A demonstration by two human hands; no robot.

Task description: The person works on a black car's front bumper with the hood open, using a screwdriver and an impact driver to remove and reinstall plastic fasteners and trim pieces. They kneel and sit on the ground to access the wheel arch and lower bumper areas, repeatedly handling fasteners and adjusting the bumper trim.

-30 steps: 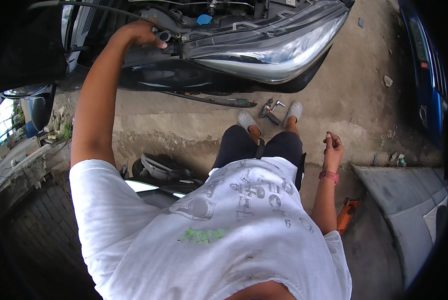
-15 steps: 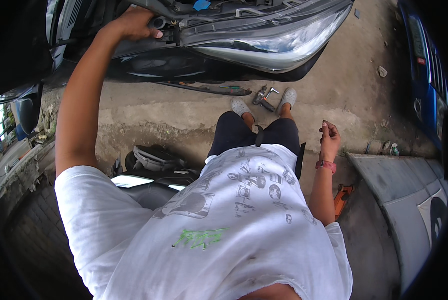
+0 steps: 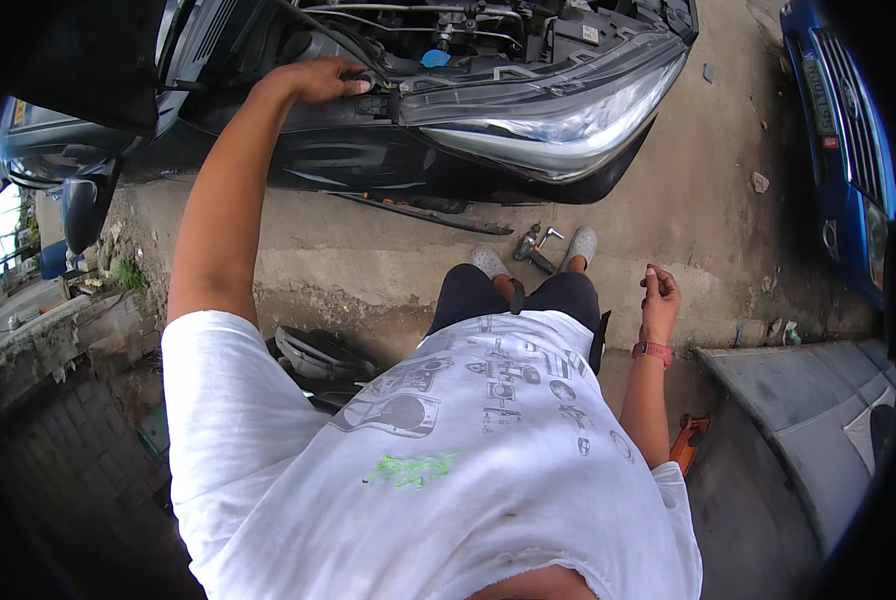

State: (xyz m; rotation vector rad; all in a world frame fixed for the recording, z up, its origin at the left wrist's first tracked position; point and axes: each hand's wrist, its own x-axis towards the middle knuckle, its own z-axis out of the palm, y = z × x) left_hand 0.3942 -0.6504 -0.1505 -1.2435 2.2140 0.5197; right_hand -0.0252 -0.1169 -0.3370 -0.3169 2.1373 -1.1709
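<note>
My left hand (image 3: 320,82) reaches to the inner edge of the dark car's (image 3: 353,150) engine bay, behind the headlight (image 3: 543,130). Its fingers are bent and the thumb points right, pressed onto a dark part there. What the fingers close on is hidden. A blue cap (image 3: 435,59) sits a little to the right of this hand. My right hand (image 3: 659,308) hangs in the air at my right side, wearing a red watch (image 3: 653,351). Its fingers are curled in toward the thumb, and a small dark spot shows at the tips, too small to name.
By my shoes lies a power tool (image 3: 536,252) with a silver handle-like piece. A long dark trim strip (image 3: 423,214) lies under the car's side. Right stand a blue vehicle (image 3: 838,130) and a grey panel (image 3: 798,400), with an orange jack-like object (image 3: 690,440) near my right arm.
My view has shifted, so more of the engine bay shows. The left hand stays at the bay's edge, now over the spot where a round grey piece showed. The right hand has barely moved.
</note>
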